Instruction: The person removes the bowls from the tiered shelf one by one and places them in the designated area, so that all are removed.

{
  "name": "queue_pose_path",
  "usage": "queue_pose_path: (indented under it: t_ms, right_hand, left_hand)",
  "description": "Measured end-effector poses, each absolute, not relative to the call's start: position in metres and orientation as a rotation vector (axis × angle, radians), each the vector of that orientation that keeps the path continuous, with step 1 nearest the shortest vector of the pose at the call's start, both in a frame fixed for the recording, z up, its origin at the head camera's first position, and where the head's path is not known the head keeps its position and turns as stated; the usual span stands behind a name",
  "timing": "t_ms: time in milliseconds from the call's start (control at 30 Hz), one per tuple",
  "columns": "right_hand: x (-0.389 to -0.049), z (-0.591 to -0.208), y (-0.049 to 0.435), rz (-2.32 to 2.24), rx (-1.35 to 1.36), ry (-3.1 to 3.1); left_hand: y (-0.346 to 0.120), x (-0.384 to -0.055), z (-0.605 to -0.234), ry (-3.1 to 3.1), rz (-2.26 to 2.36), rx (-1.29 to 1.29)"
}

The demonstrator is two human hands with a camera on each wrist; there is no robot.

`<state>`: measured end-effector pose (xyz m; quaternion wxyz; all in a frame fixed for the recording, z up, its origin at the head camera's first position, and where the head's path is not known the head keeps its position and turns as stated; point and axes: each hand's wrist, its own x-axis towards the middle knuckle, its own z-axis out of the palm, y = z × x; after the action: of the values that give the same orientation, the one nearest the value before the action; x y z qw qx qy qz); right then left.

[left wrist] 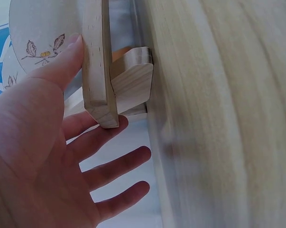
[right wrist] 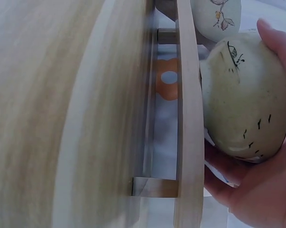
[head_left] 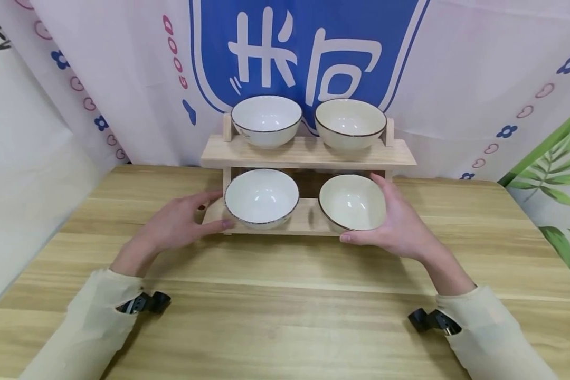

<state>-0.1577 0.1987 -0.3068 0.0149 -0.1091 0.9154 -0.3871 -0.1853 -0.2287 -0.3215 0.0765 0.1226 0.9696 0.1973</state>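
My right hand (head_left: 401,224) grips the cream bowl (head_left: 351,203) at the right of the lower shelf, thumb along its front and fingers round its far side. In the right wrist view this bowl (right wrist: 247,99), marked with dark strokes, sits close over the shelf board. My left hand (head_left: 180,221) is at the left end of the lower shelf (head_left: 309,216), fingers spread and fairly straight. In the left wrist view its thumb (left wrist: 69,61) overlaps the flower-patterned white bowl beside the board's edge. From the head view, that white bowl (head_left: 261,196) stands at the lower left.
On the upper shelf (head_left: 285,155) of the wooden rack stand a white bowl (head_left: 267,119) and a cream bowl (head_left: 350,121). The rack rests at the back of a wood-grain table (head_left: 285,306), before a printed curtain (head_left: 456,79).
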Motion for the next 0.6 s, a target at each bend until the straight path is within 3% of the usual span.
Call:
queue_pose_path:
  t_ms: [600]
  right_hand:
    - [-0.1565,-0.3121,0.2017,-1.237,-0.398,2.856]
  left_hand:
    - [-0.2273,-0.1842,-0.3215,2.897,0.593,0.335]
